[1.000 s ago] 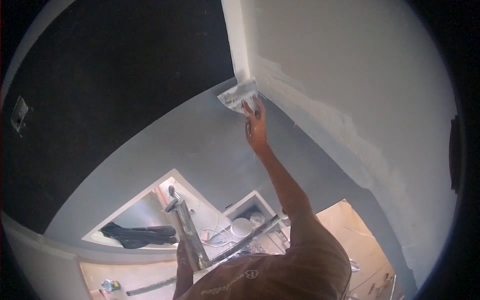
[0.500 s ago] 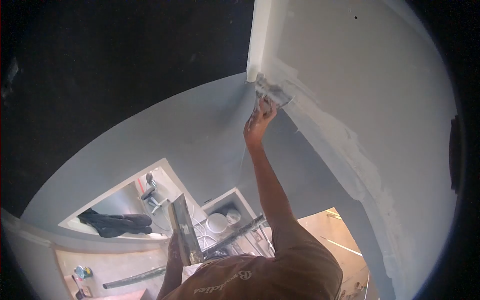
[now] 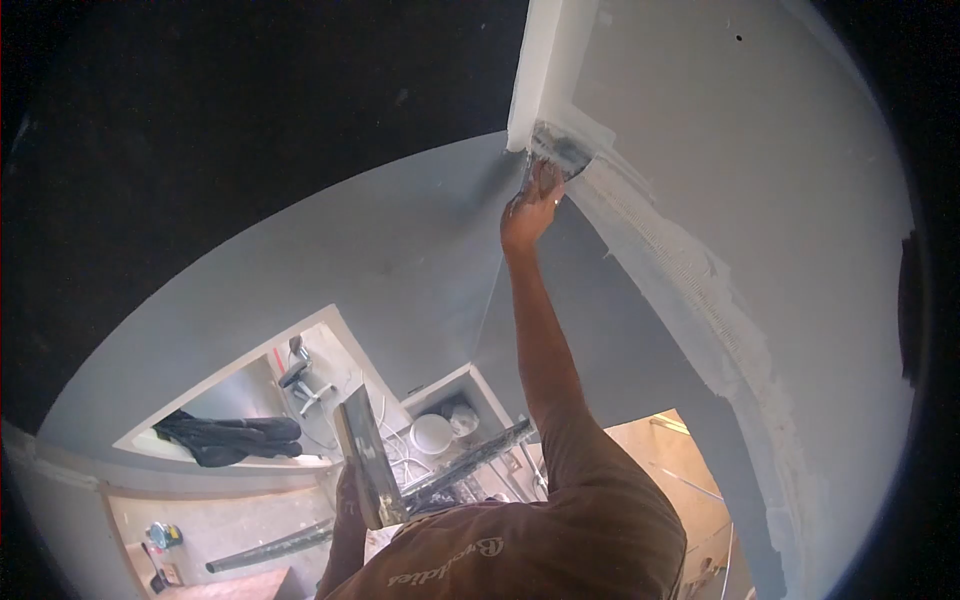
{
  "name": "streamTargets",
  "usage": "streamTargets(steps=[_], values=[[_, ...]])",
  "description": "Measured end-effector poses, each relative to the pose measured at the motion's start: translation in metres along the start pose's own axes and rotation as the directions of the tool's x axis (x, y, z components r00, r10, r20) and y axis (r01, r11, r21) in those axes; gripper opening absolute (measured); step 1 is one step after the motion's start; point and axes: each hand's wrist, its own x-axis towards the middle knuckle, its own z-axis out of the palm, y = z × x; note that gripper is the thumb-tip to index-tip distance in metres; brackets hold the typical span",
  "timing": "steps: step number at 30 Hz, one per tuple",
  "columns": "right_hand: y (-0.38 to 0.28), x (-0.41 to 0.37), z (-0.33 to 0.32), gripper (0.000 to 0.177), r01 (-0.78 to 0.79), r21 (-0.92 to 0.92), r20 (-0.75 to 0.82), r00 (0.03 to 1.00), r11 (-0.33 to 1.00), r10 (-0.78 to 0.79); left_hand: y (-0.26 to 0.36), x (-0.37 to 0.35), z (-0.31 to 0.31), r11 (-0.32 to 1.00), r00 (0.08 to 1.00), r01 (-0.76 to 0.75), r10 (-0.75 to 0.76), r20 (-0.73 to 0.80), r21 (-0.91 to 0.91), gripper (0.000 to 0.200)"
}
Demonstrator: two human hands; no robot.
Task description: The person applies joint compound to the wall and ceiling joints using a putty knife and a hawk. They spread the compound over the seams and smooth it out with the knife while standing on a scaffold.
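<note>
- Two hands in view, both partly hidden: right hand high at the end of an outstretched arm, left hand low near the bottom edge, mostly covered by the mud pan and the brown shirt.
- Right-hand fingers wrapped tight round the handle of a taping knife; handle buried under the palm, only the smeared blade showing.
- Blade pressed to the surface just below the foot of the white corner strip, at the top end of the rough band of joint compound.
- Long edge of the blade slanting from upper left to lower right; handle end aimed down toward the wrist, working edge up toward the corner.
- Left-hand grip closed on the lower end of the mud pan, single fingers hard to make out; pan standing on end, long axis nearly upright, top leaning slightly left.
- Contents of the pan impossible to tell from this angle.
- Far below, small and bent by the lens: dark garment on a ledge, an office chair, a round white object too small to name, a long bar lying slantwise.
- Outer ring of the view black, cut off by the lens.
</note>
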Motion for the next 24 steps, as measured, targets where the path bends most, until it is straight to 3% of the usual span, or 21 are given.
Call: streamTargets(steps=[8, 10, 11, 13, 14, 15, 17, 18, 19, 20, 22, 23, 24], values=[[0.025, -0.055, -0.011, 0.062, -0.087, -0.08, 0.122, 0.988, 0.993, 0.096, 0.007, 0.004, 0.0, 1.0, 1.0, 0.014, -0.014, 0.028, -0.003, 0.035], [0.037, -0.066, -0.016, 0.063, -0.118, 0.124, 0.13, 0.986, 0.985, 0.102, 0.006, 0.007, 0.0, 1.0, 0.998, 0.021, -0.02, 0.051, -0.005, 0.035], [0.032, -0.066, -0.032, 0.063, -0.119, 0.121, 0.123, 0.987, 0.985, 0.105, 0.007, 0.01, -0.001, 1.0, 0.997, 0.019, -0.019, 0.072, -0.003, 0.035], [0.019, -0.08, -0.076, 0.061, 0.078, -0.002, 0.211, 0.974, 0.997, -0.076, 0.006, 0.017, 0.001, 1.0, 0.988, 0.02, -0.021, 0.152, 0.009, 0.035], [0.011, -0.095, -0.088, 0.059, -0.411, 0.638, 0.277, 0.911, 0.651, 0.304, 0.006, 0.025, 0.012, 0.999, 0.986, 0.052, -0.05, 0.156, -0.009, 0.037], [0.004, -0.112, -0.102, 0.057, -0.532, 0.824, 0.556, 0.691, -0.197, 0.461, 0.004, 0.032, 0.024, 0.996, 0.984, 0.085, -0.079, 0.16, -0.029, 0.039], [-0.022, -0.13, -0.164, 0.056, -0.68, 0.727, 0.64, 0.721, 0.094, 0.265, -0.003, 0.053, 0.056, 0.999, 0.97, 0.028, -0.022, 0.243, -0.024, 0.047], [-0.037, -0.131, -0.196, 0.051, -0.572, 0.685, 0.606, 0.791, 0.451, 0.082, -0.005, 0.059, 0.077, 1.0, 0.975, 0.026, -0.028, 0.222, 0.015, 0.048], [-0.051, -0.127, -0.224, 0.047, -0.346, 0.588, 0.607, 0.786, 0.731, -0.116, -0.002, 0.063, 0.105, 0.998, 0.98, 0.026, -0.037, 0.198, 0.055, 0.049], [-0.059, -0.122, -0.245, 0.047, -0.356, 0.581, 0.616, 0.781, 0.732, -0.109, 0.0, 0.073, 0.124, 0.997, 0.963, 0.04, -0.054, 0.263, 0.059, 0.05], [-0.063, -0.118, -0.284, 0.044, -0.582, 0.532, 0.845, 0.406, 0.615, -0.347, -0.025, 0.101, 0.119, 0.998, 0.938, -0.015, -0.006, 0.348, 0.057, 0.054], [-0.055, -0.123, -0.295, 0.044, -0.592, 0.523, 0.851, 0.398, 0.613, -0.341, -0.053, 0.133, 0.097, 0.995, 0.926, -0.085, 0.062, 0.373, 0.048, 0.055], [-0.045, -0.129, -0.304, 0.044, -0.549, 0.576, 0.818, 0.383, 0.606, -0.43, -0.067, 0.159, 0.084, 0.978, 0.89, -0.134, 0.049, 0.453, 0.157, 0.057]])
